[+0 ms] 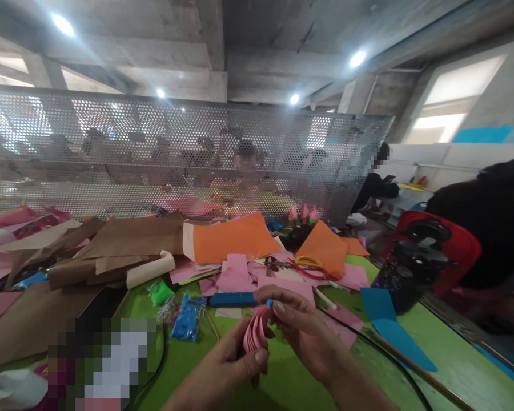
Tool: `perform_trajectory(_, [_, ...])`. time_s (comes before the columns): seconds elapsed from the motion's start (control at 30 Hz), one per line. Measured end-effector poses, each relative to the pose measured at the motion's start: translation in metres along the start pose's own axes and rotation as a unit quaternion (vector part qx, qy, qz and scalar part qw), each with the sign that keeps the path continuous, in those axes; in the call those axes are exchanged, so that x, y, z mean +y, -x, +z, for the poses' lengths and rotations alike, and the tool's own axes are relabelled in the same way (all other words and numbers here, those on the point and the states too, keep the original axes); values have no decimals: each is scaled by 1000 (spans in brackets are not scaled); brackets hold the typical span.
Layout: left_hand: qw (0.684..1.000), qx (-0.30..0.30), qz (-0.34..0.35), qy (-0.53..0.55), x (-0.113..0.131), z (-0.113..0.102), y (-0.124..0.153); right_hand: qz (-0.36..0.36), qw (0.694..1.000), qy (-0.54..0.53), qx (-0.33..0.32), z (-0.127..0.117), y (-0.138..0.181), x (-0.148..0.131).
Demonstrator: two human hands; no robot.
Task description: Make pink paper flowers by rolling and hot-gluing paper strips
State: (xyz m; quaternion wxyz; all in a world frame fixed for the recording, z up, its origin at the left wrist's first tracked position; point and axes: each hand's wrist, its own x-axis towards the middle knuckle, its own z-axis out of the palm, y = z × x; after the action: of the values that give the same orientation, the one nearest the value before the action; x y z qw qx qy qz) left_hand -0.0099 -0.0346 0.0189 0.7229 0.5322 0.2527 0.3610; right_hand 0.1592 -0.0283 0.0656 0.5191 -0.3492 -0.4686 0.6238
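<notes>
Both my hands meet low in the middle of the view over a green table (pixel 445 365). My left hand (pixel 223 365) pinches a folded stack of pink paper (pixel 255 334) from below, thumb pressed on its edge. My right hand (pixel 302 328) grips the same pink stack from the right with curled fingers. Just beyond my fingertips lies a blue bar-shaped tool (pixel 233 298).
Pink paper pieces (pixel 235 274), orange sheets (pixel 231 237), brown paper (pixel 124 240), small bags of blue and green bits (pixel 188 317) and a black cable (pixel 368 342) litter the table. A perforated metal screen (pixel 175 154) stands behind. A dark bottle (pixel 406 268) and seated people are at right.
</notes>
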Motion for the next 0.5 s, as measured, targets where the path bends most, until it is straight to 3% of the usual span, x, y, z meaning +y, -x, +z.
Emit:
perform_trajectory(0.27, [1000,-18,5,1,-3,0,-2,-13,999,-32,16,4,0,4])
perform_trajectory(0.37, [1000,-14,11,-3,-2,-1,-2,-21,1000,5,21,1,-1,6])
perform_trajectory(0.5, [1000,9,10,4,2,0,-1,-89,989,105,49,-7,-3,6])
